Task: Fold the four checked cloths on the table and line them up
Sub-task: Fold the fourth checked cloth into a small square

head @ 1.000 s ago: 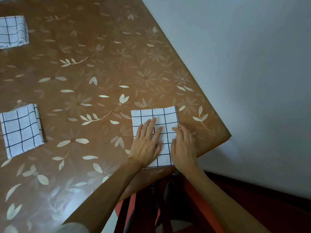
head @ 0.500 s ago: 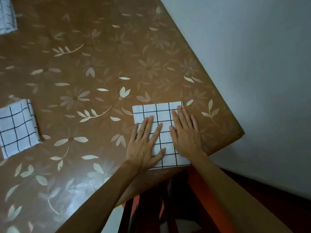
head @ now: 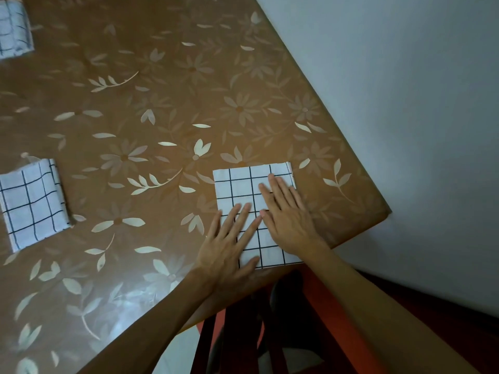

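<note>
A folded white cloth with dark checks [head: 240,184] lies flat near the table's right corner, close to the front edge. My left hand [head: 229,247] presses its lower left part with straight, spread fingers. My right hand [head: 289,214] lies flat on its right half, fingers straight and reaching toward the far edge. A second folded checked cloth [head: 31,205] sits at the left edge of view. A third checked cloth [head: 13,28] shows partly at the top left corner. No fourth cloth is in view.
The table [head: 162,90] wears a shiny brown cover with pale flowers and leaves. Its right edge runs along a pale wall [head: 405,103]. Below the front edge stands a dark wooden chair [head: 270,319] over a red floor.
My right hand has slid up the cloth from its lower right edge toward the far edge. My left hand has stayed on the lower left part. The view has shifted slightly.
</note>
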The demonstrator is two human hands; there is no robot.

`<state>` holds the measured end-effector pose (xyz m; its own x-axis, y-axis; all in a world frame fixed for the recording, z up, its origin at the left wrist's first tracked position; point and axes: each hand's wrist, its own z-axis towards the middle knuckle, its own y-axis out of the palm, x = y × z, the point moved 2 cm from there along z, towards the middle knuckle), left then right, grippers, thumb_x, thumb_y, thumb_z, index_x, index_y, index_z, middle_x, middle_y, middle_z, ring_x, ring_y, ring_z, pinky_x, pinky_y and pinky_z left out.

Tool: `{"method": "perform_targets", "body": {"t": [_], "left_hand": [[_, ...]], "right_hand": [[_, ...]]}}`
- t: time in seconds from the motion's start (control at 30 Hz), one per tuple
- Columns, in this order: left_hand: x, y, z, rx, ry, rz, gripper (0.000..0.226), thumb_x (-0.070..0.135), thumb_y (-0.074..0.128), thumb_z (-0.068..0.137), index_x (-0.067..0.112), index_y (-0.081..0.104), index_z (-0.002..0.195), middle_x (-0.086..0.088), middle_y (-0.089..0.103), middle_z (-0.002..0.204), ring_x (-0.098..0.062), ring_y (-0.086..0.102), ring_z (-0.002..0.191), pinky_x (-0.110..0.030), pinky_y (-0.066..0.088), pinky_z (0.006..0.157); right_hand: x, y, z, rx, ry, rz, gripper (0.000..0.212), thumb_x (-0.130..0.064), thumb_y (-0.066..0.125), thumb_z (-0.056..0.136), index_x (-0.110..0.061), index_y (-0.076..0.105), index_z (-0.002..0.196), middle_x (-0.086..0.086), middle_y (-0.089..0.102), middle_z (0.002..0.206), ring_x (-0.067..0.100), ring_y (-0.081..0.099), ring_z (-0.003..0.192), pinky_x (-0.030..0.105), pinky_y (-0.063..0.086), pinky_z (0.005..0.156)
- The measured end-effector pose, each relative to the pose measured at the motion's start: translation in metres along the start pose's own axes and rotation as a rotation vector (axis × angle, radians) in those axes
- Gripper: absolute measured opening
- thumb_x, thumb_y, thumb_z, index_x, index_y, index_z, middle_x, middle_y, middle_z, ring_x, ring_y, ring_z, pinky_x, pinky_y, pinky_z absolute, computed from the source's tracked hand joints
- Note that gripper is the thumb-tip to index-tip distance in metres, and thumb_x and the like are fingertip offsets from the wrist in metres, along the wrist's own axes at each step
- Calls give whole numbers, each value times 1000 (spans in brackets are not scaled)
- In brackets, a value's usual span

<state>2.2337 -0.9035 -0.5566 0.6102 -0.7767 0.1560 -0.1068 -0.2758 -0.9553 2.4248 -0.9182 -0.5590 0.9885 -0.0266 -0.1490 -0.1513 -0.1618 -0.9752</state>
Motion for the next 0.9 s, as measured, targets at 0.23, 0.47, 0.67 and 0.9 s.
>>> {"method": "perform_targets", "body": {"t": [0.23, 0.47, 0.67, 0.9], "left_hand": [[2, -10, -21, -56, -9, -33, 97, 82, 24, 88, 21, 4, 160, -15, -9, 166, -31, -10, 154, -57, 5, 123], [12, -5, -45, 202, 111, -148, 34, 40, 52, 98, 16, 61, 121, -15, 48, 148, -30, 43, 139, -49, 28, 119], [16, -13, -47, 317, 81, -267, 17, 28, 54, 99, 14, 63, 104, -9, 59, 132, -25, 54, 124, -42, 38, 111], [11, -32, -68, 262, -49, -491, 31, 43, 30, 105, 26, 52, 119, 4, 68, 110, -14, 66, 86, -30, 55, 74]], "right_hand": [[22, -17, 1, -87, 71, -8, 68, -54, 9, 99, -19, 8, 158, 5, -2, 165, 19, -3, 152, 47, 8, 122], [15, -42, -46, 1, -48, 216, 51, -38, 21, 103, -20, 41, 146, 0, 30, 159, 14, 21, 148, 39, 21, 120], [15, -29, -96, -114, -110, 306, 61, -49, 50, 93, -24, 39, 147, -9, 31, 157, 8, 20, 147, 29, 13, 117], [18, -27, -104, 39, -60, 278, 59, -2, 76, 67, -16, 62, 122, 2, 58, 136, 22, 49, 129, 44, 45, 101]]}}
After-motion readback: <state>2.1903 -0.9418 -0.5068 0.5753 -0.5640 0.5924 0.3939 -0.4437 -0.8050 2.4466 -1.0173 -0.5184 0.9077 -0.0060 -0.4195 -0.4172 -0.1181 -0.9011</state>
